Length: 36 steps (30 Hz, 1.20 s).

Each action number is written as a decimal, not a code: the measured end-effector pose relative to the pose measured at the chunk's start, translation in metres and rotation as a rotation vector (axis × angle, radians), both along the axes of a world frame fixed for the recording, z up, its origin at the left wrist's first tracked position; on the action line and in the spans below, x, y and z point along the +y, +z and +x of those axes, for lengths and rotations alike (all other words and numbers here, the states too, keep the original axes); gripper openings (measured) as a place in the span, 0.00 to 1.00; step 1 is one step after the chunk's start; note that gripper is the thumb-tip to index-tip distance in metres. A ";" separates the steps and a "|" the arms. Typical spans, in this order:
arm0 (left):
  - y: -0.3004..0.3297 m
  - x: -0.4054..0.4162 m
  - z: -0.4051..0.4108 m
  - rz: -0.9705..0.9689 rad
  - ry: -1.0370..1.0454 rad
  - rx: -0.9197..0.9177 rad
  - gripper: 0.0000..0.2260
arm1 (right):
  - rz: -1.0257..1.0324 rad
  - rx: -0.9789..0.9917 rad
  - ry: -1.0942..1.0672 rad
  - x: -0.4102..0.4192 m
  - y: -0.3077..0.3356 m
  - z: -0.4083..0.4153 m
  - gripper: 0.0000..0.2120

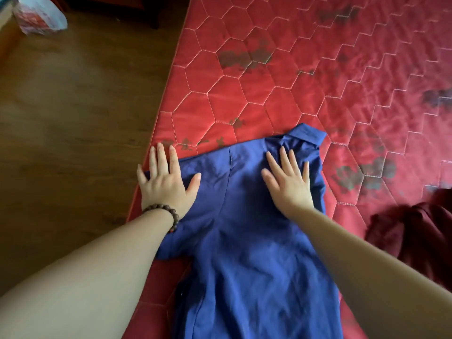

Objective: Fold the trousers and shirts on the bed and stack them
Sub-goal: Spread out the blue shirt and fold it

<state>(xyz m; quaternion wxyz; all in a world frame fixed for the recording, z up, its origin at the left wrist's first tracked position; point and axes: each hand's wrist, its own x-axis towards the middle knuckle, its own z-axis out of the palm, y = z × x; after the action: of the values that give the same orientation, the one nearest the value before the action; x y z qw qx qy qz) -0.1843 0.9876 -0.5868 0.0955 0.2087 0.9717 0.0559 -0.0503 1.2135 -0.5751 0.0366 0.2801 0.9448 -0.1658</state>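
Note:
A blue collared shirt (244, 241) lies back up on the red quilted mattress (305, 77), its collar pointing away from me and its right side folded in. My left hand (165, 182) presses flat on the shirt's left shoulder at the mattress edge, fingers straight and spread. My right hand (288, 182) lies flat with spread fingers just below the collar. A dark maroon garment (415, 238) sits crumpled on the mattress at the right.
The mattress's left edge runs diagonally beside a brown wooden floor (73, 118). A plastic bag (40, 15) sits on the floor at the top left. Dark stains mark the mattress cover.

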 end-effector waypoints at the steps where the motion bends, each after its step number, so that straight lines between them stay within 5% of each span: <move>1: 0.003 0.000 -0.002 0.007 0.003 -0.054 0.36 | -0.118 0.085 -0.026 0.003 0.008 0.001 0.25; 6: 0.037 -0.004 -0.035 0.258 0.111 -0.341 0.22 | -0.021 0.349 0.068 -0.042 0.048 0.045 0.22; 9: 0.065 -0.015 -0.010 0.443 0.102 0.066 0.17 | 0.048 0.293 0.091 -0.094 0.047 0.084 0.18; 11: 0.078 -0.013 0.046 0.541 -0.106 0.087 0.14 | 0.138 0.196 0.041 -0.125 0.038 0.105 0.16; 14: 0.062 -0.018 0.141 0.364 -0.490 -0.056 0.17 | 0.137 0.080 -0.022 -0.159 0.024 0.122 0.19; 16: 0.039 -0.037 0.173 0.156 -0.571 -0.071 0.21 | 0.096 0.064 -0.018 -0.166 0.015 0.129 0.23; 21: 0.016 -0.081 0.159 0.011 -0.461 0.127 0.24 | 0.029 0.026 0.097 -0.150 0.005 0.151 0.27; 25: 0.026 -0.087 0.179 0.043 -0.278 0.140 0.26 | 0.147 0.093 -0.070 -0.146 0.013 0.192 0.25; 31: 0.019 -0.119 0.289 0.048 -0.550 0.049 0.27 | 0.088 0.005 0.197 -0.217 0.008 0.256 0.27; 36: 0.018 -0.174 0.295 -0.015 -0.335 0.042 0.27 | 0.169 -0.143 -0.089 -0.206 0.007 0.318 0.30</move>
<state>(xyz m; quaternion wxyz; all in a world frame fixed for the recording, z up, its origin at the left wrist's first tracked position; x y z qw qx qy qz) 0.1108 0.8131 -0.5688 0.0848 0.3680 0.9255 0.0279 0.2677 1.0077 -0.5681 0.0729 0.3348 0.9371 -0.0666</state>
